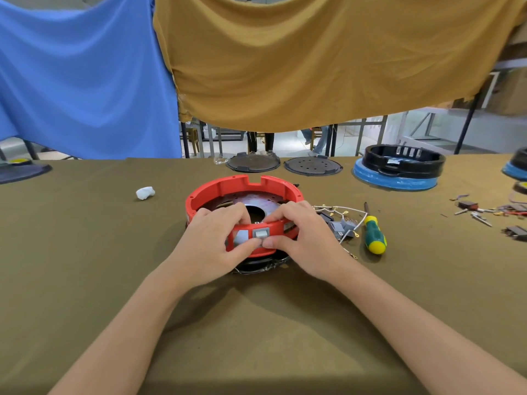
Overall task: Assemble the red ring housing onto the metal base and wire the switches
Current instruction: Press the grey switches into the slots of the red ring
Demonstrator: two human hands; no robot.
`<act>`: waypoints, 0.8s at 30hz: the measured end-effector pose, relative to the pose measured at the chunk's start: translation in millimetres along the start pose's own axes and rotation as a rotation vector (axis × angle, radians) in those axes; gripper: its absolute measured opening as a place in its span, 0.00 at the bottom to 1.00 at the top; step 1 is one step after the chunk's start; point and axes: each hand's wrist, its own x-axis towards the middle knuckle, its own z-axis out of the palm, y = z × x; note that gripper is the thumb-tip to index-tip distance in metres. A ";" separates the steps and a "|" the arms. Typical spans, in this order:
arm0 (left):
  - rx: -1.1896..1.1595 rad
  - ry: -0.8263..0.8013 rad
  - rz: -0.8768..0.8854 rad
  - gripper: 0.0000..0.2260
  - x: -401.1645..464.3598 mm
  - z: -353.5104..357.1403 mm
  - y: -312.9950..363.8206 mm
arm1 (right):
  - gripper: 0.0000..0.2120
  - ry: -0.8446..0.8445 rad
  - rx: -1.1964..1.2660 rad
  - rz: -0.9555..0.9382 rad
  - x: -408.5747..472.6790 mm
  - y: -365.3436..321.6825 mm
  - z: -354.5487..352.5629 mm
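Your left hand (225,238) and right hand (296,238) both grip the red ring housing's (242,186) near wall, thumbs flanking the grey switch (261,233) between them.

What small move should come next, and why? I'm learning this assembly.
Probably press the grey switch in with both thumbs until it sits flush. Both hands, left and right, grip the red ring's front wall, thumbs just below the switch; whether it is already flush is unclear.

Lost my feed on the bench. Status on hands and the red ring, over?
Left hand and right hand both gripping red ring housing, thumbs at grey switch in near wall. Loose wired switches and screwdriver lie right, clear.
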 end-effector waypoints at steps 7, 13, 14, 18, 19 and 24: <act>-0.026 0.036 -0.046 0.12 2.0 3.4 1.7 | 0.09 -0.004 0.014 0.009 0.3 3.5 -0.3; -0.035 0.016 -0.028 0.12 -1.4 -2.3 -0.6 | 0.08 0.354 0.029 0.144 -2.7 9.9 -19.5; -0.025 0.021 -0.027 0.11 -1.1 -1.8 -0.3 | 0.08 0.416 -0.075 0.249 -2.6 15.7 -27.8; 0.075 0.121 -0.019 0.10 1.2 5.6 3.3 | 0.16 -0.041 -0.605 0.639 -5.4 35.3 -44.4; 0.085 0.142 -0.014 0.10 1.3 6.6 3.4 | 0.17 -0.115 -0.675 0.642 -5.6 36.4 -42.8; 0.111 0.182 -0.044 0.11 -0.6 0.9 -2.0 | 0.13 0.188 -0.498 0.468 -4.0 33.8 -44.2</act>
